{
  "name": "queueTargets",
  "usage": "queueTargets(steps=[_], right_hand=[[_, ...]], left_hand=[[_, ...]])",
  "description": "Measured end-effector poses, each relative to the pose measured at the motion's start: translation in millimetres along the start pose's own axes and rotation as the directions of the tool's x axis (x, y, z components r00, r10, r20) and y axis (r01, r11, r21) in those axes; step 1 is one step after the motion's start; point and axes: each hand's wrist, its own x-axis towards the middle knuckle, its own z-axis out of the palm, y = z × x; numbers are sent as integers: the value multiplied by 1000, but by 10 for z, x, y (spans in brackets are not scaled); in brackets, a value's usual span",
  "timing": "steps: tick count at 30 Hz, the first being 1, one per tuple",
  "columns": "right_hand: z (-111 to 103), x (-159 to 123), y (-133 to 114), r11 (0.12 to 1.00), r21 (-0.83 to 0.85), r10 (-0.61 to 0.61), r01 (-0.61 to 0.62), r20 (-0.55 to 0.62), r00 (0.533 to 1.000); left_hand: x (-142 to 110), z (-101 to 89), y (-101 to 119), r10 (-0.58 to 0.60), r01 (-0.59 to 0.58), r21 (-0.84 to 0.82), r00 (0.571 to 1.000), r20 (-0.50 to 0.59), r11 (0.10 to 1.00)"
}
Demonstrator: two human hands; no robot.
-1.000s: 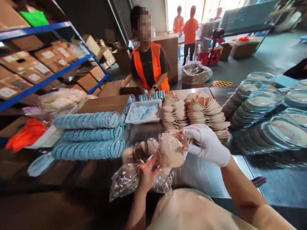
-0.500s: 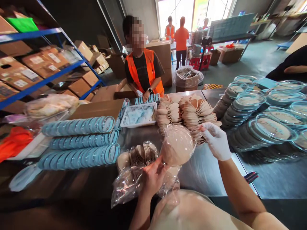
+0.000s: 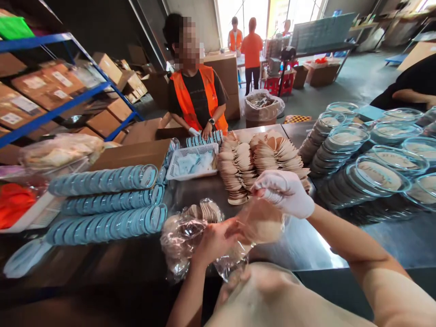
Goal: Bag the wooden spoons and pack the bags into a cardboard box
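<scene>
The right hand (image 3: pixel 284 193), in a white glove, pinches the top edge of a clear plastic bag (image 3: pixel 260 222) — its grip is narrow and closed on the film. The bare left hand (image 3: pixel 214 240) holds the same bag from below and to the left, fingers curled round the plastic. The bag hangs between the two grips, just under the gloved fingertips, with a tan round piece showing through it. Left of the left hand's grip, touching it, lies a crumpled bag of tan pieces (image 3: pixel 190 227) on the table (image 3: pixel 299 245). Just behind the right grip stand fanned stacks of tan pieces (image 3: pixel 262 159) — beyond them a white basket (image 3: pixel 192 161). Well left lie rows of blue lids (image 3: pixel 105 200). Across the table a person in an orange vest (image 3: pixel 195 97) handles more lids
</scene>
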Motion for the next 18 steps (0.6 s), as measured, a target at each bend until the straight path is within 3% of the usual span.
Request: queueTargets(steps=[2, 4, 6, 8, 9, 11, 12, 13, 14, 15, 16, 18], right_hand=[[86, -26, -98, 992, 116, 57, -40, -143, 988], [165, 7, -167, 963, 264, 127, -46, -300, 945], [212, 93, -196, 920, 390, 204, -25, -424, 882], [200, 195, -205, 892, 449, 291, -57, -470, 833], [171, 238, -210, 892, 444, 321, -86, -489, 811], [89, 284, -234, 916, 379, 331, -128, -538, 776], [53, 283, -253, 936, 323, 307, -139, -557, 772], [34, 268, -276, 956, 256, 270, -143, -575, 772], [38, 243, -301, 972, 188, 226, -142, -575, 786], [70, 210, -329, 982, 127, 185, -137, -560, 808], [128, 174, -360, 989, 78, 146, -123, -532, 834], [303, 98, -432, 993, 64, 118, -99, -453, 884]], left_hand=[[118, 65, 9, 6, 16, -296, 997, 72, 955], [252, 151, 58, 53, 19, -539, 992, 118, 842], [341, 214, 155, 95, -4, -607, 988, 118, 794], [320, 224, 261, 77, -82, -507, 997, -29, 858], [261, 210, 295, 52, -123, -415, 983, -177, 902], [78, 176, 299, 27, -188, -287, 874, -485, 939], [-17, 174, 273, 25, -219, -299, 842, -539, 929], [-92, 194, 237, 29, -247, -373, 864, -503, 895], [-135, 242, 203, 40, -238, -503, 927, -372, 831], [-137, 317, 179, 51, -155, -650, 983, -176, 744], [-96, 417, 170, 36, -15, -763, 999, 11, 647], [84, 652, 192, -82, 227, -860, 974, 213, 457]])
